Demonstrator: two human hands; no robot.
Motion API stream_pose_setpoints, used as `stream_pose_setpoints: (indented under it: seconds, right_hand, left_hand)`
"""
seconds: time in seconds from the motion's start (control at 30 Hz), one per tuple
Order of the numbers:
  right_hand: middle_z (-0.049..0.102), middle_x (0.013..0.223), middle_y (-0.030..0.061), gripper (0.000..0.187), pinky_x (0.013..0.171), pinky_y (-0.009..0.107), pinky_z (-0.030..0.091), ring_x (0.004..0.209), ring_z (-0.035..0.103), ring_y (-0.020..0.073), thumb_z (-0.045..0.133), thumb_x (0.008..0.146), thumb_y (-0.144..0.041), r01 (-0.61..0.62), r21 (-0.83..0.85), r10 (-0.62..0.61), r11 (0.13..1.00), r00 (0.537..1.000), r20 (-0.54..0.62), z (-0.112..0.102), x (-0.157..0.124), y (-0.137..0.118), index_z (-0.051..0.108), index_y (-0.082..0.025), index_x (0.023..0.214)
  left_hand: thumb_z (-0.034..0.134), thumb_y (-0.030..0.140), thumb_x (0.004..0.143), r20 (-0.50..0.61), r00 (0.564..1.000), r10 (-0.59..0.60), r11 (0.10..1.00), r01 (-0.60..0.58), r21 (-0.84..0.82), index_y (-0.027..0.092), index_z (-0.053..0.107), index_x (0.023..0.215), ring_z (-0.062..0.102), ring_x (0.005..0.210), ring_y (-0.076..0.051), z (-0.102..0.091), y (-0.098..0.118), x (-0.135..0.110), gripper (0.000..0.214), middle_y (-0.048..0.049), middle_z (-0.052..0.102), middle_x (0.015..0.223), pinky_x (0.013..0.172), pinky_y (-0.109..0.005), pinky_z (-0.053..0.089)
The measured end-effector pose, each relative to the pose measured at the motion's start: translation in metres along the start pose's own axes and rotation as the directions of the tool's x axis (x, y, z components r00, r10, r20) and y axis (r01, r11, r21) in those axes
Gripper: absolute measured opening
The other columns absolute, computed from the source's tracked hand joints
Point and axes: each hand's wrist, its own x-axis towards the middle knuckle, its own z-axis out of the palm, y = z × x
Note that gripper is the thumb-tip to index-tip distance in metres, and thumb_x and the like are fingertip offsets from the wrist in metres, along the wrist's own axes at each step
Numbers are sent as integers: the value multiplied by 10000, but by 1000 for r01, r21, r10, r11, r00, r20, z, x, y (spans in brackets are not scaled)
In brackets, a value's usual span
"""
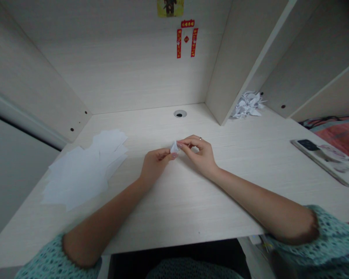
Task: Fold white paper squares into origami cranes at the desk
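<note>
A small folded piece of white paper [174,147], roughly triangular, is held up between my two hands just above the middle of the desk. My left hand [157,162] pinches its lower left side between thumb and fingers. From the right, my right hand [200,153] pinches its edge with thumb and index finger; a ring shows on one finger. The fingertips hide part of the folds. Left of my hands lies a spread pile of white paper sheets [84,170].
Folded white paper pieces [248,104] are heaped behind the upright divider [235,62]. A phone [325,159] lies at the right, near a red cloth [343,135]. A round cable hole [180,113] is at the desk's back. Red stickers [187,24] are on the back panel.
</note>
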Motion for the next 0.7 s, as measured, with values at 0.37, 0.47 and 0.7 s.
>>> stream_pose_setpoints:
  seconds: [0.37, 0.47, 0.7]
  right_hand:
    - [691, 754, 22, 124, 648, 284, 452, 685, 604, 152, 589, 793, -259, 26, -110, -25, 994, 1000, 11, -1, -4, -2, 705, -215, 798]
    - [683, 728, 20, 122, 645, 280, 447, 675, 597, 147, 594, 791, -263, 36, -99, -33, 994, 999, 33, 0, -4, -3, 705, -212, 793]
    - [674, 720, 22, 142, 671, 294, 447, 688, 589, 154, 603, 784, -309, -72, 7, 72, 997, 997, 24, 2, -2, -3, 700, -207, 762]
  left_hand:
    - [545, 468, 770, -11, 992, 128, 951, -119, 285, 226, 693, 754, 569, 619, -133, -1, 2, -3, 284, 8, 650, 667, 588, -223, 375]
    - [612, 475, 719, -19, 994, 106, 969, -98, 228, 254, 710, 834, 607, 665, -148, 0, 2, -4, 267, -3, 697, 764, 630, -234, 413]
    - [595, 478, 730, -12, 997, 82, 991, -81, 106, 209, 701, 759, 587, 644, -144, -1, 4, -4, 291, 9, 664, 686, 590, -227, 393]
